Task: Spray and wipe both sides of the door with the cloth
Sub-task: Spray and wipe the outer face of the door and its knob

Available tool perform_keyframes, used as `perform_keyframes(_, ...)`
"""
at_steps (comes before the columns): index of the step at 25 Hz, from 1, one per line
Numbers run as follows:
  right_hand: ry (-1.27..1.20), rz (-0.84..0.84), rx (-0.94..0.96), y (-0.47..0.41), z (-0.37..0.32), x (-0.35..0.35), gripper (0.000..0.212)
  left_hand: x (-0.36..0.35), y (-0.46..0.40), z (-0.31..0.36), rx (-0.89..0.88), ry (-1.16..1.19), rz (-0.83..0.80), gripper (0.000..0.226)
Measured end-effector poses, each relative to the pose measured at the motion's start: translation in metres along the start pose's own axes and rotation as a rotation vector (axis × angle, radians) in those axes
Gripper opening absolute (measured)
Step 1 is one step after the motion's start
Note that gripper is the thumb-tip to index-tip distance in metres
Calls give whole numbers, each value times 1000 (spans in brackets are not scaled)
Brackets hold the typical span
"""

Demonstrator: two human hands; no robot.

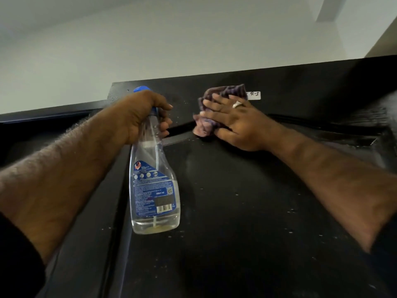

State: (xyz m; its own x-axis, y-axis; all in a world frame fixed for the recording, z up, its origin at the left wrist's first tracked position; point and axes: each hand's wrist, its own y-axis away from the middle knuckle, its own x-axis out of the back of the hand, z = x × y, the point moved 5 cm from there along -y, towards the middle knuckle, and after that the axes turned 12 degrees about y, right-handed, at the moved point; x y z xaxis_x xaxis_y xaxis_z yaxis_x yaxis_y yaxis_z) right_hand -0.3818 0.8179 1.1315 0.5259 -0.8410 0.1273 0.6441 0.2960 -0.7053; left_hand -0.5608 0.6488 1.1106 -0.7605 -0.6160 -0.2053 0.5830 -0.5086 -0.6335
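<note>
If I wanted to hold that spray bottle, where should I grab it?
Grab the spray bottle by its thin neck just under the blue cap, coming from the side, as the left hand does now. The neck is narrow enough for fingers to wrap round, and a finger probably reaches the trigger from there. The wide body below, with its label, looks harder to grip with one hand.

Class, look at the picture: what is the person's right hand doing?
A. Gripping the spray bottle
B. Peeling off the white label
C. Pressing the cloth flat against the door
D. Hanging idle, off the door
C: the right hand lies with straight fingers over the cloth on the door.
</note>
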Motion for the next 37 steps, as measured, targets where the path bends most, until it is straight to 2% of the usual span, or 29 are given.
perform_keyframes(2, 38, 65, -37, 15, 19, 0, 70, 16, -2, 4, -4, 9, -13, 11)
perform_keyframes(6, 22, 120, -672, -32, 35, 4, 76, 56, -7, 5, -6, 28, -1, 9)
perform_keyframes(8, 26, 95, -829, -71, 11, 2, 76, 71, -10, 2, 1, 27, 4, 9)
perform_keyframes(10, 49, 65, -684, -105, -27, 1, 74, 87, -13, 1, 3, 29, 8, 10)
perform_keyframes(13, 91, -28, -204, -115, -80, -7, 71, 107, -16, 1, -12, 30, 19, 8)
perform_keyframes(15, 76, -45, 67, -91, -82, -9, 71, 122, -15, 1, -10, 30, 31, 8)
perform_keyframes(17, 102, 9, 137, -63, -54, -10, 69, 132, -14, -1, 0, 23, 34, 8)
perform_keyframes(19, 113, 105, -54, -49, -13, -5, 70, 139, -14, -2, 1, 17, 31, 9)
perform_keyframes(21, 43, 95, -421, -61, 11, 0, 75, 141, -16, -1, -1, 20, 27, 9)
perform_keyframes(23, 21, 69, -751, -91, 0, 2, 76, 142, -18, 2, -15, 27, 24, 8)
perform_keyframes(24, 19, 51, -823, -107, -14, 1, 75, 143, -19, 3, -23, 31, 25, 8)
perform_keyframes(26, 22, 56, -749, -136, -53, 0, 75, 147, -21, 5, -36, 37, 31, 9)
perform_keyframes(31, 85, -59, 76, -150, -157, -15, 75, 163, -16, 7, -39, 42, 59, 6)
perform_keyframes(33, 64, -61, 274, -135, -157, -14, 74, 174, -11, 6, -19, 44, 66, 5)
perform_keyframes(35, 82, -16, 266, -132, -129, -13, 74, 184, -6, 4, 6, 53, 66, 6)
perform_keyframes(37, 103, 27, 26, -148, -100, -11, 81, 195, -2, 4, 12, 59, 81, 4)
